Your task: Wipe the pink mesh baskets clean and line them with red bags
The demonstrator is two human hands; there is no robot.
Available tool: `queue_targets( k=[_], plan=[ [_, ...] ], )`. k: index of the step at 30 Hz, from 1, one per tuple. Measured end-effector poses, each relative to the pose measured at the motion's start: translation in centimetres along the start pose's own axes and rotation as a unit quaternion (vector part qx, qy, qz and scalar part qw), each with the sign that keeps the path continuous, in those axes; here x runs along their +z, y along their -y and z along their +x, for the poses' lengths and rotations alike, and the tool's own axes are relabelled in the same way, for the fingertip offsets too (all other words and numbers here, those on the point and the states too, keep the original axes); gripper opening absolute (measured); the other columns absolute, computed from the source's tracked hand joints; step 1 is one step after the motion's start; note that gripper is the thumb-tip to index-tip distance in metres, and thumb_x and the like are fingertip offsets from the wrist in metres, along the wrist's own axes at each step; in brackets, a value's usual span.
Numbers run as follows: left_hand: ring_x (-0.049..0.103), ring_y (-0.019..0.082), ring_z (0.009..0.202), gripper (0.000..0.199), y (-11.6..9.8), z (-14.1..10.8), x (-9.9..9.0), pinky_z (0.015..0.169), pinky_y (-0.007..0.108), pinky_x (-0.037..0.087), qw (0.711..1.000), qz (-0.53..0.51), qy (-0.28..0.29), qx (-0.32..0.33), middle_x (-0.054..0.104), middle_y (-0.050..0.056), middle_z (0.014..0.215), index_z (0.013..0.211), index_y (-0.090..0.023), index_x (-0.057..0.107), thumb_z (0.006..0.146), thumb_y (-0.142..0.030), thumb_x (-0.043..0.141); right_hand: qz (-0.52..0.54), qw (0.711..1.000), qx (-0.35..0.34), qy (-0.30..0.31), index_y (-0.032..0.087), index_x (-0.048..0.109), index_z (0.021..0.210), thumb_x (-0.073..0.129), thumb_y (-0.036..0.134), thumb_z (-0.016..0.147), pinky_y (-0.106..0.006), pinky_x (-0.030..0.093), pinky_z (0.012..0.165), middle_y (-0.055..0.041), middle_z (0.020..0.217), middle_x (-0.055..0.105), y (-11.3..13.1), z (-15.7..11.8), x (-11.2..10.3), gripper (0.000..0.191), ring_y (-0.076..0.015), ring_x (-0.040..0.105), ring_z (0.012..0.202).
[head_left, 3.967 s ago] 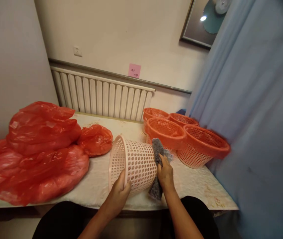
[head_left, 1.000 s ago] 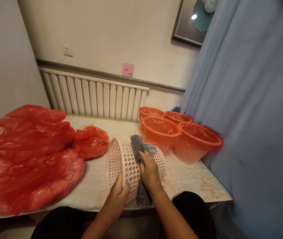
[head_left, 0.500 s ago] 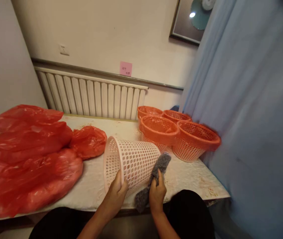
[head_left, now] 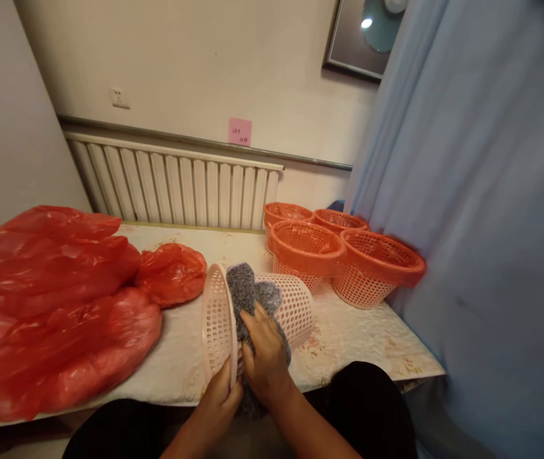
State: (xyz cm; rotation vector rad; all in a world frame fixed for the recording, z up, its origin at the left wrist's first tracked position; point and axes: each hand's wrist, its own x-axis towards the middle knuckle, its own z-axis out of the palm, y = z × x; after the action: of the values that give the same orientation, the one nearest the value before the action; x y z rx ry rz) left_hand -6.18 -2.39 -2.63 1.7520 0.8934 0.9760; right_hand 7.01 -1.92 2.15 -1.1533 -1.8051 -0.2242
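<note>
At the front edge of the table covered in pale floral sheeting [head_left: 171,363], one pale pink, perforated, tapered plastic basket [head_left: 298,309] is held on its side. Orientation: open mouth to the left, narrower base to the right. Whether its underside contacts the sheeting cannot be determined.

Left hand [head_left: 221,395]: closed on the rim of the basket at its lower near side, thumb on the outside. Right hand [head_left: 266,354]: fingers bent over a dark grey, fluffy cloth [head_left: 242,290], gripping it and pressing it against the outer wall, close to the rim. The cloth drapes over the upper wall, and its lower end hangs below the hands (a shaggy thing, from where I stand).

Right of the basket and farther back, four upright perforated baskets [head_left: 307,252] stand in a close cluster, with orange-red plastic liners in them. The nearest two have liners folded over their rims. Beside the cluster hangs a light blue fabric curtain [head_left: 463,191].

Left side of the table: a large heap of glossy red plastic bags [head_left: 61,312], with a smaller red plastic bundle [head_left: 173,274] at its right edge. Behind the table, a white ribbed radiator [head_left: 176,182] runs along the wall; a square pink paper note [head_left: 240,132] is fixed above it.
</note>
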Motion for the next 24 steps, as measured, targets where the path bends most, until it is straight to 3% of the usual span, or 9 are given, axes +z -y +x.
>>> queue_targets(
  k=[7,12,16,19,24],
  plan=[
    [0.044,0.029,0.133,0.046,1.5,-1.4,0.0,0.116,0.043,0.026,1.0,-0.005,0.017,-0.02,0.061,0.009,0.133,0.127,-0.017,0.057,0.082,-0.022,0.051,0.023,0.999,0.041,0.021,0.011,0.054,0.129,0.043,0.005,0.076,-0.043,0.038,0.109,-0.0143,0.131,0.057,-2.1,2.7,-1.2,0.054,-0.0228,0.047,0.129],
    [0.054,0.026,0.122,0.042,-1.9,0.4,-0.3,0.111,0.042,0.035,0.998,-0.058,0.008,-0.034,0.062,0.01,0.13,0.128,-0.016,0.053,0.088,-0.03,0.048,0.017,0.999,0.049,0.017,0.011,0.056,0.129,0.043,0.004,0.075,-0.043,0.038,0.11,-0.0148,0.133,0.055,-1.9,1.9,-1.3,0.055,-0.0231,0.046,0.13],
    [0.046,0.024,0.129,0.04,-4.3,1.9,-0.2,0.113,0.04,0.031,0.996,-0.061,-0.051,-0.024,0.059,0.009,0.131,0.13,-0.017,0.049,0.092,-0.03,0.043,0.012,0.998,0.054,0.012,0.014,0.055,0.13,0.043,0.004,0.075,-0.042,0.038,0.11,-0.0126,0.133,0.056,-2.5,1.1,-1.2,0.057,-0.0217,0.045,0.131],
    [0.046,0.025,0.129,0.041,-4.5,1.9,-0.2,0.112,0.04,0.032,0.997,-0.037,-0.054,-0.029,0.059,0.01,0.131,0.131,-0.016,0.049,0.092,-0.029,0.041,-0.002,0.996,0.088,-0.002,0.014,0.057,0.128,0.042,0.005,0.075,-0.042,0.039,0.109,-0.012,0.132,0.057,-5.0,0.7,-1.2,0.056,-0.022,0.047,0.129],
    [0.05,0.026,0.124,0.043,-3.9,1.6,-0.5,0.11,0.043,0.033,0.999,-0.016,-0.035,-0.031,0.059,0.011,0.131,0.133,-0.015,0.048,0.092,-0.027,0.04,-0.048,0.976,0.201,-0.064,0.009,0.061,0.122,0.04,0.012,0.076,-0.047,0.041,0.105,-0.0159,0.126,0.061,-11.5,-0.7,-2.1,0.051,-0.0263,0.054,0.122]
  ],
)
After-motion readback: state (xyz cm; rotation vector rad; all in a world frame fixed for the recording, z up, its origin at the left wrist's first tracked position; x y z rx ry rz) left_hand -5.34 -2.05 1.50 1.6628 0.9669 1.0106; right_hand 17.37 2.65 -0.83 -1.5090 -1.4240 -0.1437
